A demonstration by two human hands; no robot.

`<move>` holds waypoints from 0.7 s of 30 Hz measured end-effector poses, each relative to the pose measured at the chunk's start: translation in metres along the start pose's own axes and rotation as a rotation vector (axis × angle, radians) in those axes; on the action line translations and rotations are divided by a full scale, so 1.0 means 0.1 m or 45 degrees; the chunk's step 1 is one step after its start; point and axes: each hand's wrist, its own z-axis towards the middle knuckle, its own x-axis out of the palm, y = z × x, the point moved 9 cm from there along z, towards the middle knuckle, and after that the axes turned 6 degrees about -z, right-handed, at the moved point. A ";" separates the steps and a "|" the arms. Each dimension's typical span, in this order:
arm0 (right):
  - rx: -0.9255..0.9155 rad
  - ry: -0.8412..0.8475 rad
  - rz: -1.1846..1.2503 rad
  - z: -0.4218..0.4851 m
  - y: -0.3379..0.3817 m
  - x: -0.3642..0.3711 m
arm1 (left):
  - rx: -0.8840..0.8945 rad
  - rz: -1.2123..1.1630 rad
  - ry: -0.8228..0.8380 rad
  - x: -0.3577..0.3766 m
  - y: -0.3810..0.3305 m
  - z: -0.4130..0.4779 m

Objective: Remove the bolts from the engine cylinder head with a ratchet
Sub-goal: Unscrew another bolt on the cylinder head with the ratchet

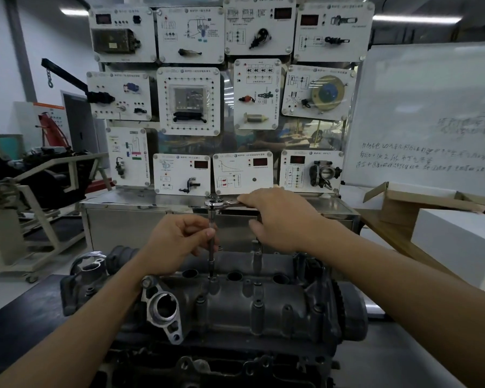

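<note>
- left hand [177, 242] pinches extension [212, 247] mid-shaft
- ratchet [216, 203] head on top; extension upright, tip down at far edge of cylinder head [249, 303]; bolt hidden under tip
- right hand [277, 217] grips ratchet handle, which points right and is mostly covered

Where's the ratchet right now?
Head view, centre: the ratchet sits atop a vertical extension bar above the cylinder head, left hand pinching the bar below it, right hand gripping its handle.
</note>
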 end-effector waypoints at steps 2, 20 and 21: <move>0.082 -0.074 -0.078 -0.13 0.08 -0.18 | 0.024 0.053 -0.005 -0.03 0.01 0.01; 0.172 -0.084 -0.092 -0.23 0.18 -0.36 | 0.010 -0.099 0.132 0.06 0.05 0.02; 0.161 -0.091 -0.090 -0.18 0.14 -0.31 | 0.011 -0.105 0.124 0.05 0.05 0.02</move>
